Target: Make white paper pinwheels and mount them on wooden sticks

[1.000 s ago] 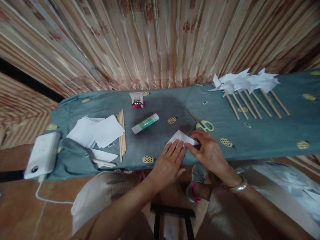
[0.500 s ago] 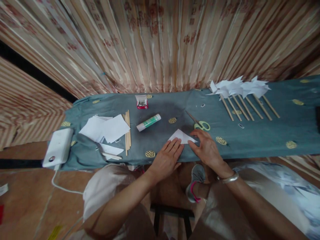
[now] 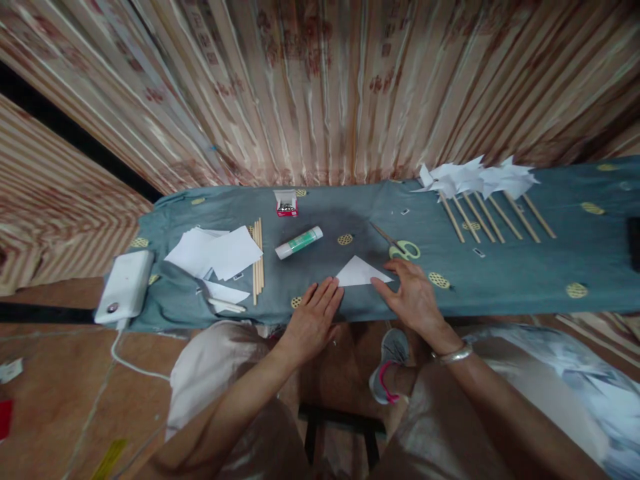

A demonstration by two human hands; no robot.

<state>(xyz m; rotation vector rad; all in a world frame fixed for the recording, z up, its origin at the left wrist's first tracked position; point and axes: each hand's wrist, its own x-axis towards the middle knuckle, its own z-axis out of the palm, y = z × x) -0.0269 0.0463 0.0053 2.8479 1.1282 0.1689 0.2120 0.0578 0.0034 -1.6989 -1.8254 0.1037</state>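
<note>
- Shifting leftward since the earlier frame, the left hand [image 3: 310,323] is baring more of the folded white paper [image 3: 356,273].
- That paper is lying as a triangle between both hands; the left one is gripping nothing, its flattened fingers resting at the near corner.
- Thumb and forefinger parted, the right hand [image 3: 415,297] is touching the paper's other end, its thumb lying on top.
- Green-handled scissors [image 3: 407,251] are lying just beyond the right hand.
- Beyond the left hand, a green-and-white tube [image 3: 299,243] is lying near wooden sticks [image 3: 258,263].
</note>
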